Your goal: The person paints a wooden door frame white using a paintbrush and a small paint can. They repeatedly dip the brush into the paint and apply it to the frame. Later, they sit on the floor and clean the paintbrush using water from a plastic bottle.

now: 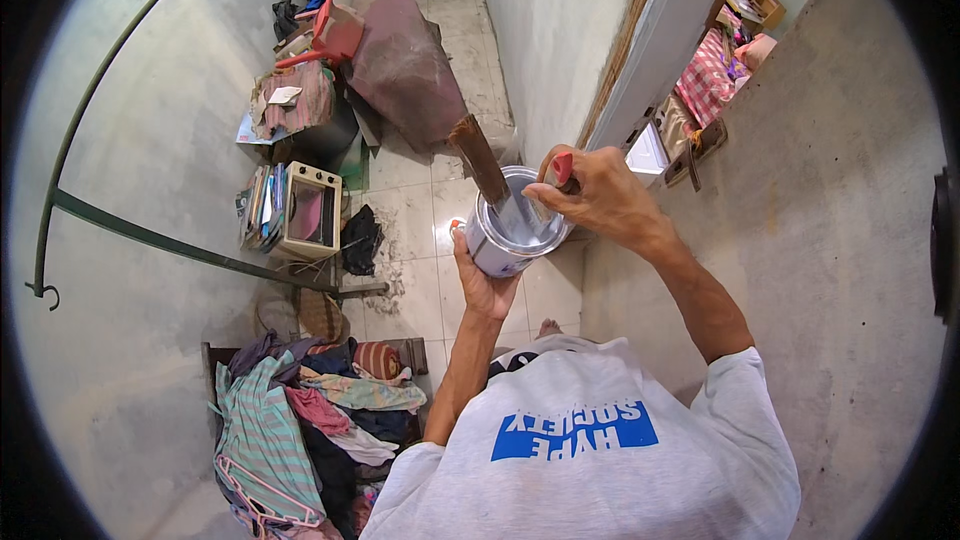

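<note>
In the middle of the room, right in front of the person's white shirt (pixel 600 440), I see a round paint can (pixel 503 255) up above the pale tiled floor (pixel 400 205). The left hand (pixel 487 285) holds the can low on its side, spread wide around it, with some fingers hidden from me. The right hand (pixel 610 198) is at the top of the can, pinched tight on a brush (pixel 563 168) with a red handle, and the brush dips inside the rim. A brown wooden stick (pixel 480 165) leans in the can too, poking out past the far edge, and its low end is pale. Over on the left, there is a small oven (pixel 312 210) with books (pixel 264 205) beside it, a black bag (pixel 361 240) on the floor, and a messy heap of clothes (pixel 265 400) closer to the person
</note>
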Motion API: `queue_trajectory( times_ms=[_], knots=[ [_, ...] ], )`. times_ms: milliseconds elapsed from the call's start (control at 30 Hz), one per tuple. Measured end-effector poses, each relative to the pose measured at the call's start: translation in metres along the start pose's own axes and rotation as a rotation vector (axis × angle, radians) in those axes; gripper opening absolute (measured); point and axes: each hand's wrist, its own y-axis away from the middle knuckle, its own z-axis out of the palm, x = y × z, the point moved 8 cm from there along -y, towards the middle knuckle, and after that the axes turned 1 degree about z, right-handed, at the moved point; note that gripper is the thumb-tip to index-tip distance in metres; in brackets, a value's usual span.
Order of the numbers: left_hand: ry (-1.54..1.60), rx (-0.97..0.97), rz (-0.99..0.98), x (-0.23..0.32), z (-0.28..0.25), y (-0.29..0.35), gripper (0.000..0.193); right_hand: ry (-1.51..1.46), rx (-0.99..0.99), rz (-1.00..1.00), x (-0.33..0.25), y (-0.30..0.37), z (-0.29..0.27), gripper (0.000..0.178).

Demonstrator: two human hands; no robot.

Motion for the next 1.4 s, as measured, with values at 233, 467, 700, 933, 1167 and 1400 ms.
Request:
queue_trajectory(
  times_ms=[233,467,700,933,1167,1400],
  knots=[
    [0.013,0.006,0.001,0.0,-0.008,-0.007,0.084,-0.066,0.019,0.137,0.008,0.006,-0.012,0.025],
    [0.025,-0.019,0.004,-0.001,0.007,-0.008,0.085,-0.632,0.305,0.408,0.051,0.038,-0.045,0.022],
    [-0.007,-0.054,-0.025,0.003,0.031,-0.003,0.085,-1.008,0.396,0.26,0.07,0.074,-0.047,0.023],
    [-0.022,-0.067,-0.043,0.008,0.06,0.004,0.085,-1.067,0.308,-0.011,0.052,0.101,-0.039,0.033],
    [-0.01,-0.14,-0.037,0.017,0.09,0.014,0.082,-1.03,0.355,-0.223,0.015,0.11,-0.045,0.043],
    [0.029,-0.183,-0.112,0.015,0.096,0.018,0.085,-0.425,0.659,-0.35,-0.023,0.136,-0.057,0.029]
  ],
)
